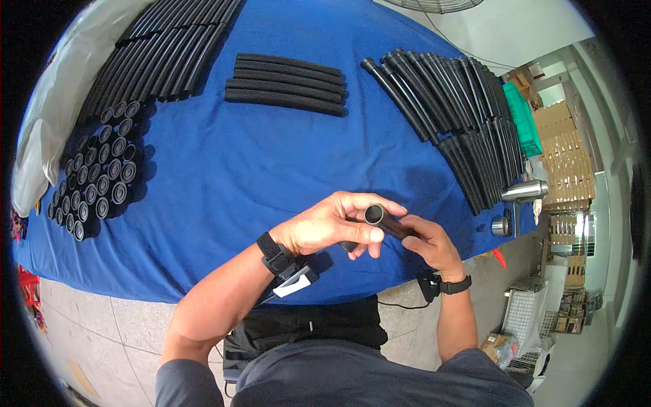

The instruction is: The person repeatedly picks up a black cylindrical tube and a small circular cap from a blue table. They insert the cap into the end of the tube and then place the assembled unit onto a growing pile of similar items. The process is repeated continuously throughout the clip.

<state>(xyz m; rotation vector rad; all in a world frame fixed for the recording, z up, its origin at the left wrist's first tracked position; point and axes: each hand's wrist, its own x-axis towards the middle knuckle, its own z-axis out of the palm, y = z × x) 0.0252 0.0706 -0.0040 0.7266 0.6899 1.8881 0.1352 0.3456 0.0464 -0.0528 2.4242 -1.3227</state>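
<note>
Over the near edge of the blue-covered table, a short black tube (391,225) is between my two hands, its hollow round end tilted up toward me. My left hand (332,220) curls around that open end, thumb in front and index finger behind. A dark piece (349,245) shows under the left palm; I cannot make out whether it belongs to the tube. My right hand (436,245) grips the tube's other end, fingers on top and thumb below, and hides that end.
Black ring-shaped caps (91,169) stand clustered at left, below long black tubes (169,51). Black foam sleeves (285,85) lie at the far middle. More black tubes (441,102) are stacked at right, near a green crate (522,119), a steel flask (525,191) and a metal cup (500,226).
</note>
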